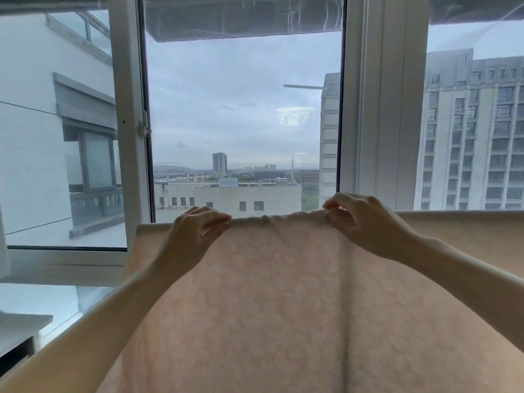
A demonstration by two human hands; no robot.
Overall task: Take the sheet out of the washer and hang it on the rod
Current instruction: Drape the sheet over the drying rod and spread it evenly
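The sheet [272, 307] is a pale pink fabric with a faint, tone-on-tone floral pattern. It hangs draped over a horizontal line in front of the window; the rod itself is hidden under the cloth. The top fold is slightly gathered and wrinkled near its middle. A soft vertical crease runs down the front panel, right of centre. The lower part extends beyond view.
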